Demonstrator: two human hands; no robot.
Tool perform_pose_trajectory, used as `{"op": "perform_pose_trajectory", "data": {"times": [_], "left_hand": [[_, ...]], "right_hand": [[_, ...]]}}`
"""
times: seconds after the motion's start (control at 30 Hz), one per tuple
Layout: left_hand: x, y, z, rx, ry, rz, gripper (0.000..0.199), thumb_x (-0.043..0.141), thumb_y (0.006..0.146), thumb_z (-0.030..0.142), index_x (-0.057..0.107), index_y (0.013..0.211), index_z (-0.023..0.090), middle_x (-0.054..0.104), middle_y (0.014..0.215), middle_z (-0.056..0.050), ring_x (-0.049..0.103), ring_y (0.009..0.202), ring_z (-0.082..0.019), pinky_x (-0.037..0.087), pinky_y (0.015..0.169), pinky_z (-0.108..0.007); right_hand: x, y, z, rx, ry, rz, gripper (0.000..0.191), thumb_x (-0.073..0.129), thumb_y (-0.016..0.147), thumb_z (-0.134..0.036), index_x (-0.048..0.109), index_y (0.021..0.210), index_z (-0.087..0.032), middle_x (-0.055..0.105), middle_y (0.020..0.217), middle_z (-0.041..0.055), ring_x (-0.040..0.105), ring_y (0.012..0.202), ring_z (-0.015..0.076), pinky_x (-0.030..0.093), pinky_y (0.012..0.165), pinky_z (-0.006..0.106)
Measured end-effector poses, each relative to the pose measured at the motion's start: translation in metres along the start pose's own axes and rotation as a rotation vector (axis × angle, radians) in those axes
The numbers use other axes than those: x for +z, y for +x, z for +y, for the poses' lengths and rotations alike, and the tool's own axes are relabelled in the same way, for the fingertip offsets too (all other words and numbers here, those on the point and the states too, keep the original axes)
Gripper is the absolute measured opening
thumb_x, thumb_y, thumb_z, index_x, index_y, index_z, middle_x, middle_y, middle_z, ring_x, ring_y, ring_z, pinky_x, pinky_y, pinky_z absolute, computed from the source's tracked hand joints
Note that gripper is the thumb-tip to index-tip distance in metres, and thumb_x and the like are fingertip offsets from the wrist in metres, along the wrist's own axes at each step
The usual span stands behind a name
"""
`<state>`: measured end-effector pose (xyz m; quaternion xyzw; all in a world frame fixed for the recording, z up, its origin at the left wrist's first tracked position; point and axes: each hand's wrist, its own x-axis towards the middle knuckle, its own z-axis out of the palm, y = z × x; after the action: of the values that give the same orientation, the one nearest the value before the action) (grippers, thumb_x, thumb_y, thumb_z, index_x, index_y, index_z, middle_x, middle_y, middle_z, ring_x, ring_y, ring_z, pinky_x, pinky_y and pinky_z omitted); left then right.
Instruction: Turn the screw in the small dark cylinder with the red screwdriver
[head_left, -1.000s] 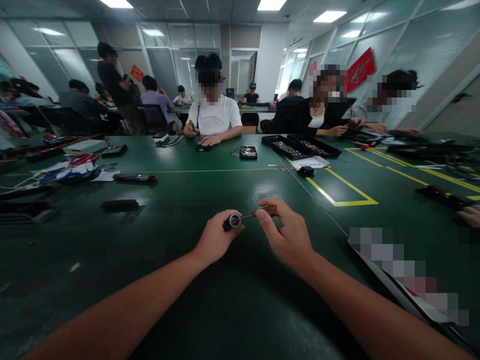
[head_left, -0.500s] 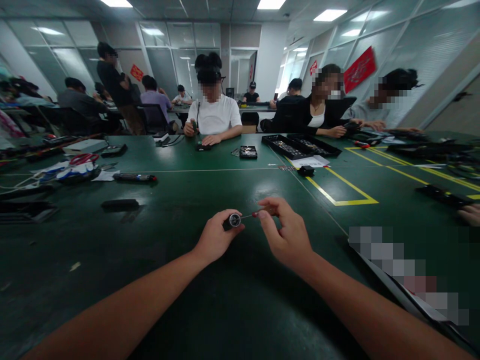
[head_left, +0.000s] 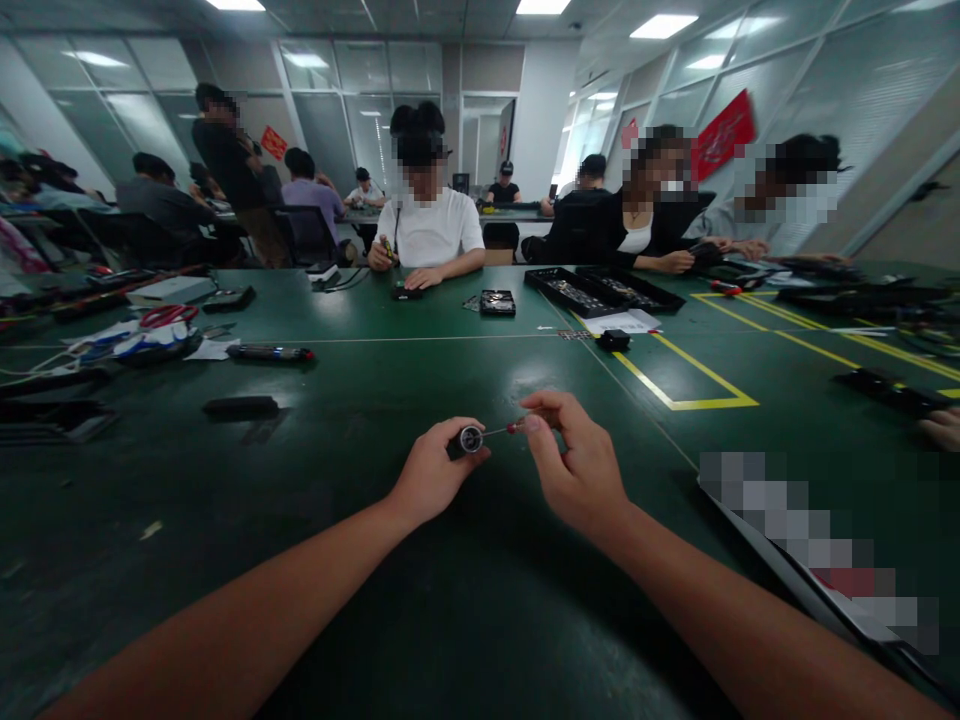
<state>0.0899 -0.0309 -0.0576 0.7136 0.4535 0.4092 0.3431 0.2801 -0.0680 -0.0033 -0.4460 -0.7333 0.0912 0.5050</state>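
Above the green table, my left hand (head_left: 433,475) is closed around a short black cylinder (head_left: 470,439), whose round, silvery end faces me. What kind of thing it is cannot be made out. My right hand (head_left: 576,462) pinches a thin screwdriver (head_left: 514,428) by its reddish handle. The screwdriver's metal shaft points left and reaches the cylinder's side. Whether the tip touches a screw there is too small to see. Both hands are near each other, with the shaft bridging the gap.
Ahead lie a hard drive (head_left: 498,302), black trays of small parts (head_left: 568,292) and a small black block (head_left: 614,340). To the left are a dark cylindrical tool (head_left: 271,353) and a black bar (head_left: 241,406). A blurred-out board (head_left: 780,560) lies right. A co-worker (head_left: 430,235) sits opposite.
The screwdriver and my right hand have shifted very slightly, with the fingers turned a little on the handle. My left hand still holds the black cylinder in the same place.
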Motion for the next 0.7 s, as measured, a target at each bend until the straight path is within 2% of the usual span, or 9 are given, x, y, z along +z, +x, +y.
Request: {"op": "perform_pose_trajectory", "data": {"times": [0.1, 0.3, 0.53, 0.7], "left_hand": [[0.0000, -0.0001, -0.0009, 0.007, 0.005, -0.001, 0.026, 0.074, 0.084, 0.023, 0.069, 0.110, 0.021, 0.070, 0.111, -0.003, 0.064, 0.105, -0.021, 0.047, 0.095, -0.035], [0.0018, 0.0008, -0.0040, 0.031, 0.000, -0.003, 0.026, 0.074, 0.084, 0.021, 0.069, 0.110, 0.021, 0.070, 0.111, -0.003, 0.064, 0.105, -0.021, 0.047, 0.097, -0.036], [0.0001, 0.0007, -0.0002, 0.004, 0.016, 0.007, 0.027, 0.074, 0.084, 0.021, 0.069, 0.110, 0.021, 0.071, 0.112, -0.003, 0.065, 0.104, -0.022, 0.048, 0.097, -0.037], [0.0008, -0.0001, -0.0030, 0.038, 0.012, -0.006, 0.026, 0.074, 0.085, 0.021, 0.069, 0.110, 0.022, 0.070, 0.112, -0.003, 0.064, 0.104, -0.021, 0.048, 0.097, -0.037]], "right_hand": [[0.0001, -0.0013, 0.0008, -0.023, 0.002, -0.002, 0.016, 0.048, 0.099, -0.025, 0.061, 0.107, -0.021, 0.072, 0.087, 0.0039, 0.069, 0.078, 0.0192, 0.050, 0.070, 0.031], [-0.0022, 0.0010, -0.0030, -0.040, -0.031, -0.034, 0.023, 0.048, 0.102, -0.030, 0.066, 0.090, -0.022, 0.070, 0.076, 0.0007, 0.065, 0.065, 0.0158, 0.046, 0.062, 0.028], [-0.0020, 0.0011, -0.0005, -0.027, -0.044, -0.005, 0.016, 0.049, 0.097, -0.021, 0.063, 0.105, -0.020, 0.073, 0.085, 0.0039, 0.069, 0.076, 0.0187, 0.049, 0.069, 0.030], [-0.0028, 0.0013, 0.0005, 0.026, -0.030, -0.056, 0.023, 0.049, 0.102, -0.033, 0.066, 0.092, -0.022, 0.068, 0.070, -0.0007, 0.063, 0.059, 0.0147, 0.042, 0.056, 0.027]]}}
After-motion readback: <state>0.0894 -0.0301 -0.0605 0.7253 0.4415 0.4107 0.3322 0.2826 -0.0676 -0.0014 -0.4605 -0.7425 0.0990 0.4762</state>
